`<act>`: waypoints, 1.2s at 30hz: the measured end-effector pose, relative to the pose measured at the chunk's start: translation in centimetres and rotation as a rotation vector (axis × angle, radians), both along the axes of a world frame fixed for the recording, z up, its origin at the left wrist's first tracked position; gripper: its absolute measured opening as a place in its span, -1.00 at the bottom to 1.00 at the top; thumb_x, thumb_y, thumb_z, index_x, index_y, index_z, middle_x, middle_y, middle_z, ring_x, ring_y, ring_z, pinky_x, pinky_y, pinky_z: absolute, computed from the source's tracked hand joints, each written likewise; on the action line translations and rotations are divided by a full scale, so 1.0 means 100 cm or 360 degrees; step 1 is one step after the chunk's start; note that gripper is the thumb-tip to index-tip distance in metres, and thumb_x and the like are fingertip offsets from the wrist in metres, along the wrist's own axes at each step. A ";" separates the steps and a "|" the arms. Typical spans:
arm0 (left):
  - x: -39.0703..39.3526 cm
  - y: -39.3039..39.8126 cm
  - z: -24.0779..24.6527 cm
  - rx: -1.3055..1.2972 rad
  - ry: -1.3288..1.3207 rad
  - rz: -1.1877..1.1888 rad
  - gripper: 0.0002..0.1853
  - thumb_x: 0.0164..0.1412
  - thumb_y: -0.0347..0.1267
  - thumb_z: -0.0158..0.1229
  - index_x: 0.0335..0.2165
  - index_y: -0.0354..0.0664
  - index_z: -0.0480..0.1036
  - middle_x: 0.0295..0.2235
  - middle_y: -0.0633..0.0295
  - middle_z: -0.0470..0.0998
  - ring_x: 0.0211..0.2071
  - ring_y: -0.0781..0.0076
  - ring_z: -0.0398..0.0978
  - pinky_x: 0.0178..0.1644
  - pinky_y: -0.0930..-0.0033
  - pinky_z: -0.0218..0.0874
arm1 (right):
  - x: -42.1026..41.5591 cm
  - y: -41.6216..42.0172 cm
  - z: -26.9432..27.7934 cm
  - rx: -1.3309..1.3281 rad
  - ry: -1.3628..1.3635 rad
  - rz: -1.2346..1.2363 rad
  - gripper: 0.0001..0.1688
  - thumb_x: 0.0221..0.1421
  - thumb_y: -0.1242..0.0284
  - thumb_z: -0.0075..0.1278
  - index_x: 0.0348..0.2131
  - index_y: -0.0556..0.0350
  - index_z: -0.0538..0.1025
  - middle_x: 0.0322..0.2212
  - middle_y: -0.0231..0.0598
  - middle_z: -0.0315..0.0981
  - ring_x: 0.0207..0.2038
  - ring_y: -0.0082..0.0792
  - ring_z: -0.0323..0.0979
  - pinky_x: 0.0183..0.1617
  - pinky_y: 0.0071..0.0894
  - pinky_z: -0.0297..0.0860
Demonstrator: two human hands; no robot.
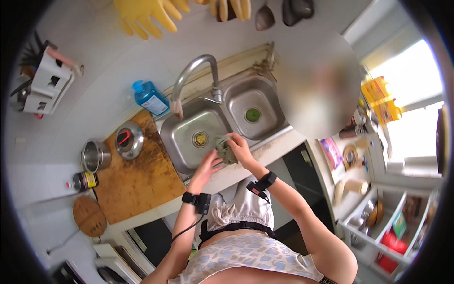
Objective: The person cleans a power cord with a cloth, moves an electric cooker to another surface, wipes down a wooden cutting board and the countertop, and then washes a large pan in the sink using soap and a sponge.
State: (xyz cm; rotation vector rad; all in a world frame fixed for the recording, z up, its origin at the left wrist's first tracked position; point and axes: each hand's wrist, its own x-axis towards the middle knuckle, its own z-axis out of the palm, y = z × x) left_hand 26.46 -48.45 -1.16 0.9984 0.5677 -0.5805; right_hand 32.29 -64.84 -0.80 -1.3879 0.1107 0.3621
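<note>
My right hand [241, 147] grips a crumpled grey-green cloth [226, 149] over the front edge of the left sink basin [212, 120]. Just left of the cloth, my left hand [207, 167] has its fingers apart; whether a fingertip touches the cloth is unclear. Yellowish bits lie in the left basin's drain strainer [200, 139]. A green round piece covers the drain in the right basin [241, 103]. The curved metal faucet [195, 64] reaches over the left basin, something pale fixed at its spout.
Left of the sink, a stained wooden board [142, 184] carries a metal lid [129, 140] with a red handle. A steel pot [95, 156] and dark bottle [83, 180] stand beyond. A blue soap bottle [150, 97] is behind the basin. Yellow rubber gloves [152, 16] hang above.
</note>
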 end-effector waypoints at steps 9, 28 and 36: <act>0.056 -0.019 0.017 0.0086 -0.0119 0.0581 -0.71 0.13 -0.21 0.13 -0.15 0.11 0.33 -0.16 0.55 0.36 -0.12 0.62 0.29 0.05 0.18 0.00 | 0.077 -0.013 0.008 -0.0355 -0.0181 0.0470 -0.76 0.15 0.41 -0.09 -0.25 0.22 0.45 -0.43 -0.27 0.44 -0.37 -0.59 0.33 -0.26 -0.53 0.29; 0.105 0.069 -0.017 0.0811 -0.0508 0.0658 -0.76 0.16 -0.27 0.06 -0.29 -0.18 0.27 -0.59 0.37 0.21 -0.56 0.54 0.18 -0.46 0.42 0.09 | 0.204 0.082 -0.070 -0.1365 -0.0957 0.0532 -0.78 0.01 0.32 0.03 -0.36 0.05 0.53 -0.24 -0.14 0.48 -0.11 -0.05 0.39 -0.02 -0.13 0.29; 0.104 0.093 -0.038 0.1423 -0.0467 0.0528 -0.73 -0.02 -0.29 0.10 -0.47 -0.28 0.28 -0.63 0.11 0.31 -0.55 0.37 0.26 -0.43 0.29 0.14 | 0.185 0.086 -0.062 -0.1653 -0.0692 0.0652 -0.83 0.02 0.39 -0.11 -0.39 0.04 0.47 -0.32 -0.08 0.46 -0.26 0.05 0.41 -0.23 -0.04 0.36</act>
